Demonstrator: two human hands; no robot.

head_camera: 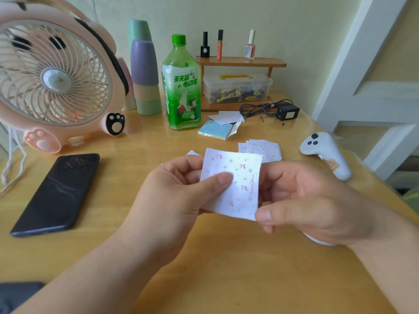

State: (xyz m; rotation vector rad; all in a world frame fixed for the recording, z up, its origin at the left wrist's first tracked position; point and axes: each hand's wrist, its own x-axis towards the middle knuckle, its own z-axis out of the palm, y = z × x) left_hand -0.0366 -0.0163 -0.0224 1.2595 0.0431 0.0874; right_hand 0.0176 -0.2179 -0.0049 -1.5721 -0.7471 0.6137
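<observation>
A small square sheet of white paper with a red pattern is held up above the wooden table, in the middle of the view. My left hand pinches its left edge, thumb on the front. My right hand pinches its right lower edge, thumb at the bottom corner. A small stack of the same patterned paper lies on the table just behind.
A black phone lies left. A pink fan, stacked cups and a green bottle stand behind. A coloured paper pad, a charger with cable, a white controller and a wooden shelf over a plastic box are at the right.
</observation>
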